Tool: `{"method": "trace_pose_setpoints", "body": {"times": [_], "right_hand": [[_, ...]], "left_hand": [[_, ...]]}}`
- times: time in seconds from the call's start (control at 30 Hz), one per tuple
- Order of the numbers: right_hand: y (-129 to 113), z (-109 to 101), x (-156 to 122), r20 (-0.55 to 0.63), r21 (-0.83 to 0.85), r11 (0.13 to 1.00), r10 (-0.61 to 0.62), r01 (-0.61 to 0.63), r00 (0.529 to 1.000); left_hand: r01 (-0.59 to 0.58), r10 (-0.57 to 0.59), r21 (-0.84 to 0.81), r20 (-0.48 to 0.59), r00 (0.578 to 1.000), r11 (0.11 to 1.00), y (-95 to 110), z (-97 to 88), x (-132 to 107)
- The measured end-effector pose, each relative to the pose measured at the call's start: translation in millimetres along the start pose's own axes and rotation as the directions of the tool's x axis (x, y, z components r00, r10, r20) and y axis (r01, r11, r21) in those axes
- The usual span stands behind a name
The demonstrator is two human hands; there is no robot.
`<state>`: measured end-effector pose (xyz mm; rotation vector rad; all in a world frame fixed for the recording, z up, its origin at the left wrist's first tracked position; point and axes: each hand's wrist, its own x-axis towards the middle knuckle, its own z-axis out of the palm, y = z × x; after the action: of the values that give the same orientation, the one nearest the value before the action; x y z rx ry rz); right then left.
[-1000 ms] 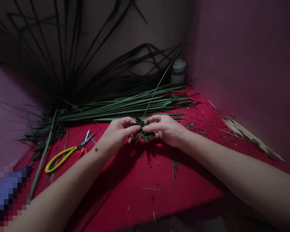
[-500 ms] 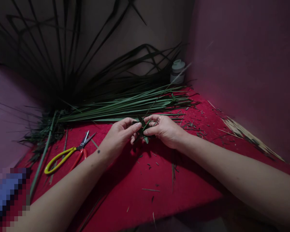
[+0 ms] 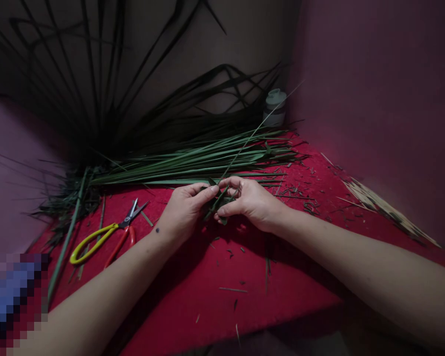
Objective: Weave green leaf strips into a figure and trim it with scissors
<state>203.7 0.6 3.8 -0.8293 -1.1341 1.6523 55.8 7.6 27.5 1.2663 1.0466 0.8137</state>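
Both my hands meet above the red surface, around a small piece of folded green leaf strips (image 3: pixel 219 199). My left hand (image 3: pixel 187 205) pinches its left side between thumb and fingers. On the other side, my right hand (image 3: pixel 250 202) is closed on the same piece, thumb below and forefinger above. A long thin strip (image 3: pixel 246 142) rises from the piece toward the upper right. Some of the piece is hidden by my fingers. Scissors (image 3: pixel 124 225) with one yellow and one red handle lie with blades parted, left of my left forearm.
Long green leaves (image 3: pixel 185 160) lie across the back of the red cloth (image 3: pixel 193 296). Behind them stands a white-lidded jar (image 3: pixel 275 109). Pale thin sticks (image 3: pixel 389 210) lie at the right by the wall. Leaf scraps are scattered about. Dark leaves fan upward at the back left.
The leaf piece has turned in my fingers, and its long strip now points more steeply up and right. My right fingers have shifted slightly on it. The view has moved a little.
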Motion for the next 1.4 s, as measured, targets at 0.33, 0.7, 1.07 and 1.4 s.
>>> {"method": "trace_pose_setpoints", "body": {"times": [0.33, 0.7, 1.07, 1.4], "right_hand": [[-2.9, -2.9, 1.9, 0.074, 0.096, 0.995, 0.019, -0.026, 0.997], [-1.8, -5.2, 2.7, 0.106, 0.072, 0.996, 0.039, -0.047, 0.994], [-2.0, -5.7, 3.1, 0.111, 0.103, 0.994, 0.025, -0.036, 0.994], [1.2, -8.7, 5.1, 0.102, 0.108, 0.993, 0.031, -0.042, 0.994]], "left_hand": [[0.024, -0.025, -0.139, 0.0, 1.0, 0.99, -2.5, 0.6, 2.5], [0.067, -0.05, -0.225, 0.078, 0.996, 0.972, -11.4, -6.4, 8.7], [0.066, -0.046, -0.289, 0.073, 0.996, 0.955, -10.5, -6.9, 8.6], [0.019, -0.014, -0.227, 0.023, 1.0, 0.974, -11.2, -5.2, 5.4]]}}
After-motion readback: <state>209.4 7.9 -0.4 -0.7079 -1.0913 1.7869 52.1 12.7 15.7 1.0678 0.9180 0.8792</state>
